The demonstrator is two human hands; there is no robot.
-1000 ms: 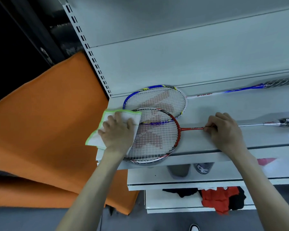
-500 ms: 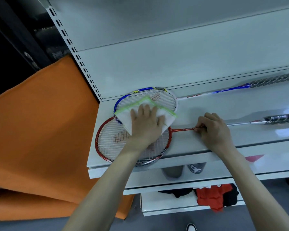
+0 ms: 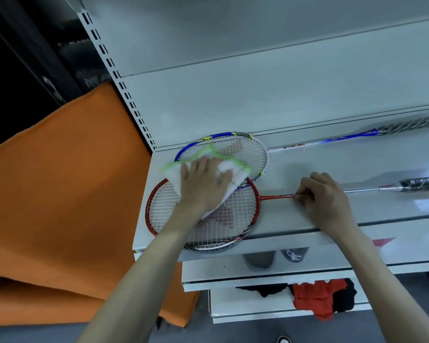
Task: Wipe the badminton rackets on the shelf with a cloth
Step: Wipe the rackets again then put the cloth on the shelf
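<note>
Two badminton rackets lie on the white shelf [image 3: 332,219]. The red racket [image 3: 223,219] is in front, its head at the shelf's left end and overhanging the front edge. The blue racket [image 3: 243,149] lies behind it, against the back panel, its head partly under the red one. My left hand [image 3: 203,186] presses a white cloth with green edging [image 3: 233,169] flat on the upper part of the red racket's strings, where the two heads overlap. My right hand [image 3: 325,201] pinches the red racket's thin shaft just right of the head.
An orange fabric panel [image 3: 60,194] stands to the left of the shelf. A slotted upright [image 3: 124,90] runs up the shelf's left side. Lower shelves hold shoes [image 3: 275,258] and red and black clothing [image 3: 317,300]. Both racket handles reach to the right edge.
My left hand slid the cloth from the left rim of the red racket up and right across the strings, then a little back left. The right hand stayed on the shaft.
</note>
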